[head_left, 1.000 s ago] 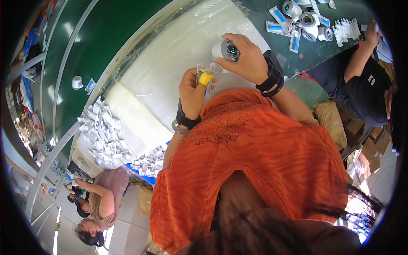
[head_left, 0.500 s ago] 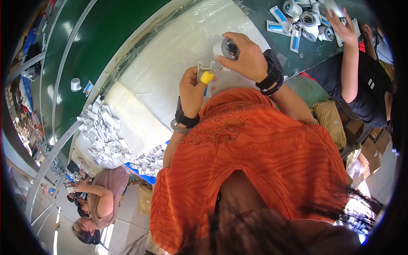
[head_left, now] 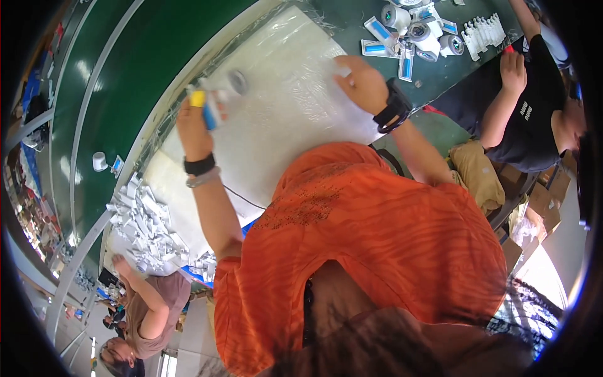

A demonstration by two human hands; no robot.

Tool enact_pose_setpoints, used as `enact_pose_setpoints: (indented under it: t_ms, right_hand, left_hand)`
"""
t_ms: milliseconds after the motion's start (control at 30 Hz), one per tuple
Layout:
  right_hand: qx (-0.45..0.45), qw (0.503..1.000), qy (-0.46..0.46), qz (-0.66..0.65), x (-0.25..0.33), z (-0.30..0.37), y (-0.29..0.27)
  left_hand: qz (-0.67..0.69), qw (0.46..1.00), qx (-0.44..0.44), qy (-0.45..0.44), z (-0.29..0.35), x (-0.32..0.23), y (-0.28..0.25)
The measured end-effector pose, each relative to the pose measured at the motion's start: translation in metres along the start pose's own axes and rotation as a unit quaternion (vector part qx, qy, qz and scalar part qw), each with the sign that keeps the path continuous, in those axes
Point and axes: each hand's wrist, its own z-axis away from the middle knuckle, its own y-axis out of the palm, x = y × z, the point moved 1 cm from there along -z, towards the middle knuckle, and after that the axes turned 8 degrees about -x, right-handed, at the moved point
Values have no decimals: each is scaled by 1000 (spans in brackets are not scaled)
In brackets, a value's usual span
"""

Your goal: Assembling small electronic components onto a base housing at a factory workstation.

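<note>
We are gripping the unit in our left hand, over the pad's left side; our right hand is hanging apart, too blurred to tell its hold. We are seemingly relocating the unit, needing steady left fingers.

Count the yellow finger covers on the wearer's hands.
1: the yellow cover is on the left hand. None shows on the right hand, though some fingers are blurred or hidden.
</note>
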Motion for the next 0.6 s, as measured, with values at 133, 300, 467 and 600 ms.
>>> enact_pose_setpoints:
  t_ms: [133,300,467,600]
  right_hand:
    - [-84,992,73,61,-44,-9,-33]
    - [-132,959,65,242,-78,-23,-56]
    - [-149,904,-54,397,-102,-28,-71]
    - [-136,882,-126,434,-118,-30,-72]
  left_hand:
    - [71,994,-55,67,-68,-8,-66]
    - [-161,891,-359,228,-132,13,-166]
    - [-164,909,-323,206,-93,40,-118]
    - [-162,951,-164,207,-56,73,-61]
